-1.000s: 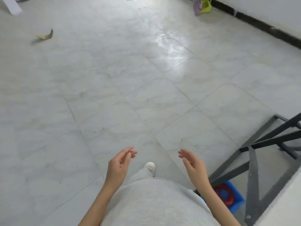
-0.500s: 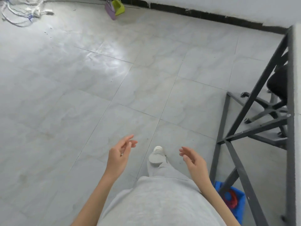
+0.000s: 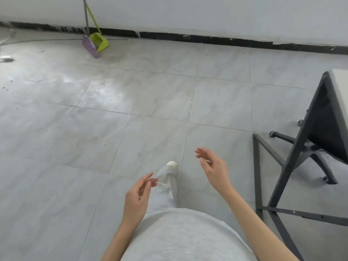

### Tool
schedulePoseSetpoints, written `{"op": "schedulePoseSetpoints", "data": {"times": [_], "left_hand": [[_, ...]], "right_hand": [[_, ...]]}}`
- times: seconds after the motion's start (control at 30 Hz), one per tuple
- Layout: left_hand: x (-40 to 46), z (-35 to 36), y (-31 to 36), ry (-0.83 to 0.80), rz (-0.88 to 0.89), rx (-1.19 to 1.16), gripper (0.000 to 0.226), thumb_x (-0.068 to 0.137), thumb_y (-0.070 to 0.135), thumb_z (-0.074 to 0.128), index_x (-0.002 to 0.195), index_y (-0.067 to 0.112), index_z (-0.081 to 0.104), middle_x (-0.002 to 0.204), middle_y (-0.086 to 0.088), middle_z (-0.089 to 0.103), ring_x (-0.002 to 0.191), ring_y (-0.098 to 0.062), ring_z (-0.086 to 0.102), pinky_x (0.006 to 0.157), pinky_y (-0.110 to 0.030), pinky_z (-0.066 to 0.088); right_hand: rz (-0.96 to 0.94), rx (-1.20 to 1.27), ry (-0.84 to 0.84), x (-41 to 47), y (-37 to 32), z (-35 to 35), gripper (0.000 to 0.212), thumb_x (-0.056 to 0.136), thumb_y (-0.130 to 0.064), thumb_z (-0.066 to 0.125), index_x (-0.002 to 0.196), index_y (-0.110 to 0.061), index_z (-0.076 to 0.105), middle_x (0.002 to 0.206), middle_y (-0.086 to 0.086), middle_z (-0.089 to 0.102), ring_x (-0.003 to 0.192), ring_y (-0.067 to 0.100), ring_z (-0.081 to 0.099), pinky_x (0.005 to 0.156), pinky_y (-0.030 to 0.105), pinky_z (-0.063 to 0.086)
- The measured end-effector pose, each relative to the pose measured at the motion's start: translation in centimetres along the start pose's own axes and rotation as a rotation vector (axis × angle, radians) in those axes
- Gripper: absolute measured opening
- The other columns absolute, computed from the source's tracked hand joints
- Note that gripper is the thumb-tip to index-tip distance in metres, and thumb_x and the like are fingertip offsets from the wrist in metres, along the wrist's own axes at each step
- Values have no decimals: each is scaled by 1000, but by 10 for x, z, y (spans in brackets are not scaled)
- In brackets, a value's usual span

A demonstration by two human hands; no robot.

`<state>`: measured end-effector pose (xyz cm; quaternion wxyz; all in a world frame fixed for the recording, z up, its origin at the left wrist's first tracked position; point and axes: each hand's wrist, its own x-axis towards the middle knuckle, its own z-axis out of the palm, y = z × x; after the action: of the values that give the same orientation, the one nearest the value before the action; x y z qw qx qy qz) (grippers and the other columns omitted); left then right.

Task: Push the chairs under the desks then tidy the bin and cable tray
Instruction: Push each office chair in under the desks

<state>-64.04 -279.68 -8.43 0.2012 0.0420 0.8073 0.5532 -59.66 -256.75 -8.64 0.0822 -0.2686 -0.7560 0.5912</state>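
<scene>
A desk (image 3: 339,87) with a pale top and a dark metal frame (image 3: 293,153) stands at the right edge. Under it sits a black office chair (image 3: 323,132), its wheeled base legs showing on the floor. My left hand (image 3: 138,196) hangs low in front of me, fingers relaxed, holding nothing. My right hand (image 3: 212,166) is raised a little higher, fingers loosely spread and empty, well to the left of the desk frame. No bin or cable tray is in view.
A purple broom (image 3: 90,47) and a lime dustpan (image 3: 99,42) lean against the far wall. Grey tiled floor (image 3: 113,129) stretches ahead and left. My white shoe (image 3: 171,166) steps forward between my hands.
The view has swung further right toward the wall; the desk and chair now sit at the right. The blue bin near my feet has left the view. Both hands stay empty.
</scene>
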Motion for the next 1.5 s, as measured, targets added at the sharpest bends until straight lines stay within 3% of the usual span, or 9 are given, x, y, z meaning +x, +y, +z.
{"op": "schedulePoseSetpoints", "data": {"times": [0.13, 0.33, 0.47, 0.8, 0.93, 1.13, 1.27, 1.43, 1.5], "left_hand": [[142, 10, 54, -117, 92, 39, 32, 94, 5, 45, 102, 32, 60, 91, 20, 71, 87, -5, 67, 84, -25, 51], [323, 57, 164, -428, 280, 221, 33, 94, 6, 45, 104, 35, 58, 92, 26, 69, 87, -4, 66, 80, -14, 49], [411, 116, 209, -574, 354, 265, 29, 94, 5, 45, 110, 25, 58, 96, 24, 68, 88, -2, 65, 82, -11, 47], [548, 246, 254, -453, 154, 156, 33, 93, 2, 47, 100, 31, 61, 94, 16, 72, 86, -8, 68, 77, -15, 52], [611, 292, 292, -443, 136, 181, 28, 93, 7, 49, 102, 30, 61, 96, 18, 71, 87, -1, 66, 80, -15, 51], [727, 406, 351, -540, 144, 203, 34, 94, 2, 45, 98, 32, 61, 91, 22, 71, 86, -1, 66, 80, -16, 49], [814, 503, 413, -712, 207, 242, 33, 93, 2, 45, 98, 31, 61, 89, 23, 71, 84, 0, 66, 78, -12, 49], [900, 630, 519, -939, 365, 293, 32, 94, 3, 45, 99, 31, 61, 88, 24, 70, 86, -2, 66, 77, -10, 49], [918, 682, 553, -1038, 411, 332, 33, 94, 4, 44, 100, 32, 60, 88, 24, 70, 86, -2, 66, 78, -11, 49]], "right_hand": [[173, 13, 144, 63, 13, -16, 37, 88, 7, 49, 104, -25, 59, 98, -14, 64, 86, -14, 60, 80, 12, 49], [319, 51, 358, 143, -1, -42, 35, 88, 8, 50, 108, -19, 58, 98, -13, 63, 87, -18, 57, 76, 1, 41], [351, 92, 495, 209, -1, -67, 39, 88, 4, 52, 102, -31, 58, 97, -18, 64, 90, -14, 59, 79, 3, 43], [198, 89, 531, 486, -26, -232, 32, 89, 5, 49, 111, -16, 59, 97, -18, 63, 86, -11, 61, 79, 8, 46], [160, 90, 538, 579, -49, -297, 33, 89, 4, 47, 106, -22, 58, 97, -16, 64, 85, -11, 61, 75, 8, 46], [223, 123, 631, 687, -30, -370, 36, 89, 4, 47, 105, -27, 57, 99, -16, 64, 87, -6, 62, 73, 8, 46], [336, 157, 728, 740, -7, -415, 35, 88, 6, 48, 107, -21, 60, 98, -15, 65, 86, -9, 62, 71, 5, 44], [483, 215, 878, 781, -4, -467, 44, 89, 5, 48, 98, -38, 55, 90, -34, 66, 88, -9, 62, 74, 6, 45], [531, 242, 943, 794, -4, -487, 43, 89, 5, 48, 99, -36, 56, 92, -26, 67, 89, -8, 62, 74, 6, 46]]}}
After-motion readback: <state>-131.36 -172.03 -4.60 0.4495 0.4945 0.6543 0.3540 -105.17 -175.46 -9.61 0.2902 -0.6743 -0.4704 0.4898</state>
